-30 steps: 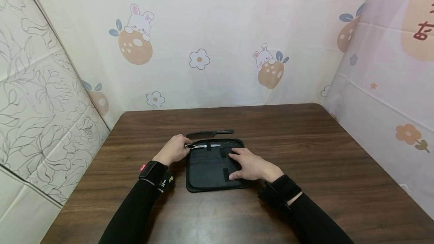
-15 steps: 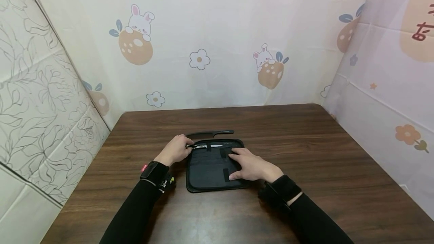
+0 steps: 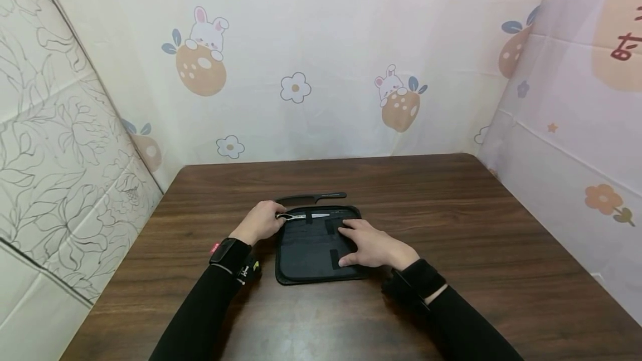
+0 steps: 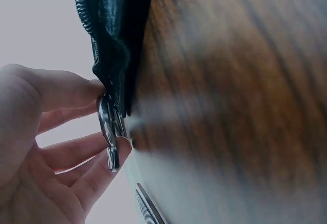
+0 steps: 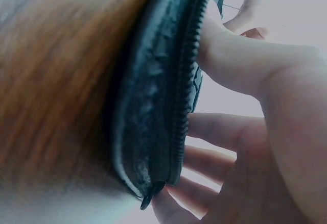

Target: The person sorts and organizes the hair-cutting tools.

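A black zip case [image 3: 306, 261] lies open-faced on the table in the head view. Silver scissors [image 3: 297, 216] lie along its far edge, with the blades passing under a small black loop. My left hand [image 3: 259, 222] pinches their handle rings at the case's left side. Close up in the left wrist view, the thumb and fingers are on the shiny scissors handle [image 4: 106, 122] beside the case's zip edge. My right hand [image 3: 376, 245] rests spread on the right part of the case, and its fingers lie along the zipped rim [image 5: 191, 71] in the right wrist view.
A black comb [image 3: 313, 198] lies on the wooden table [image 3: 426, 199] just beyond the case, its left end close to my left hand. Printed cloth walls [image 3: 341, 121] enclose the table at the back and both sides.
My left hand and the scissors have shifted very slightly to the right, the blade tip lying a little further into the case. My right hand and the comb stay where they were.
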A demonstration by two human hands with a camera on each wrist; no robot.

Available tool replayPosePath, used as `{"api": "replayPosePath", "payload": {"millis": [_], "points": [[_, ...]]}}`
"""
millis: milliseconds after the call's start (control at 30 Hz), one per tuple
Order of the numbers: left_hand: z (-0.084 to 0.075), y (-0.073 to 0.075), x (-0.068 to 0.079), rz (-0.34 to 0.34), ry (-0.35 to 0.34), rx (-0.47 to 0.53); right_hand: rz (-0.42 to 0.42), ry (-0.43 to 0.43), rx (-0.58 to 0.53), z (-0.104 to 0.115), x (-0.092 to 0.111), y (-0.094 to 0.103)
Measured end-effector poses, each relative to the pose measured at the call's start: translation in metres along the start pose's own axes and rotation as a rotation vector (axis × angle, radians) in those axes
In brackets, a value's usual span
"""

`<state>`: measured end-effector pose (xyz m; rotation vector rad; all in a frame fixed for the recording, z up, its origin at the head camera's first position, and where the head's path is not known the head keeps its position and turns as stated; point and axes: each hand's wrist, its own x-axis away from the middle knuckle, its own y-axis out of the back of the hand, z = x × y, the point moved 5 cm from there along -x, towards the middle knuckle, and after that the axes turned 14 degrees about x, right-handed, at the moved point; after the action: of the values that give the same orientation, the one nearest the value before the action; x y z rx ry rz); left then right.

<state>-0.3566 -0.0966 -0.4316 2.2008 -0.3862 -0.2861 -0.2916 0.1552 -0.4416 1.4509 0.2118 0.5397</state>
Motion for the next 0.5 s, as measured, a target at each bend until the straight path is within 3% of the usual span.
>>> {"api": "replayPosePath", "payload": {"millis": [500], "points": [[-0.0032,-0.0001,-0.0025,0.005,-0.023,-0.024,0.001,0.003,0.004,0.0002,-0.0005,0.0007]]}}
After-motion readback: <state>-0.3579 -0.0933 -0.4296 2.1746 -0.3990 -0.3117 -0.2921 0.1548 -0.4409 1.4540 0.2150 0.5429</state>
